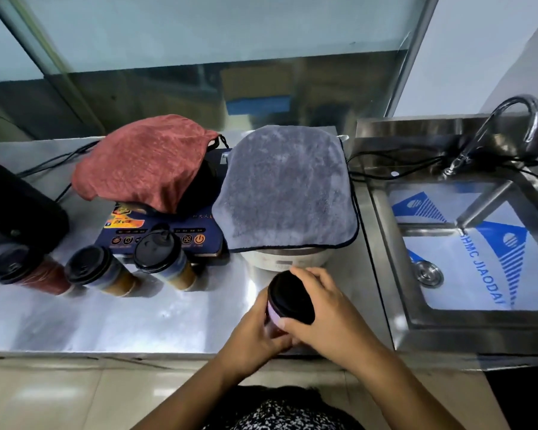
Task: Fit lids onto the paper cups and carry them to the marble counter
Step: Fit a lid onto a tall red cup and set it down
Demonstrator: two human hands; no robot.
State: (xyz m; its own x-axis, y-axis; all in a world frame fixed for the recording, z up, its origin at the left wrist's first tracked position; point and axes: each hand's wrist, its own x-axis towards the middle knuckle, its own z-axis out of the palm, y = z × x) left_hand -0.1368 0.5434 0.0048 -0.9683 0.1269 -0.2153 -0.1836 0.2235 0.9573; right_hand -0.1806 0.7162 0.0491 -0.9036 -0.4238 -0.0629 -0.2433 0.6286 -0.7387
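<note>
The left hand (255, 332) wraps around the side of a paper cup (274, 319) near the front edge of the desk (137, 321), its fingers curled closed against the cup's pale pink wall. The right hand (320, 308) comes over from the other side, with its fingers arched across the far rim of the black lid (289, 301) and its thumb pressed against the near rim, so it is closed on the lid, which sits on top of the cup. The cup's base is hidden behind the hands, so I cannot tell whether it rests on the desk or is held just above it.

Just beyond the hands, a round white appliance (284, 259) sits under a grey towel (288, 187) that drapes over its top. To the left of it lies a dark blue induction cooker (162, 234) with a red cloth (143, 159) bunched over something dark on it.

In front of the cooker stand three more cups in a row, each with a black lid already on. The nearest to the hands is a blue and tan cup (165, 259), then a second blue and tan cup (100, 273) beside it, then a red cup (28, 271) at the left end. A black object (16, 206) lies behind the red cup.

To the right of the desk is a steel sink (382, 243) with a curved tap (507, 119) over it and a white sheet with blue printing (479, 243) lying in the basin.
</note>
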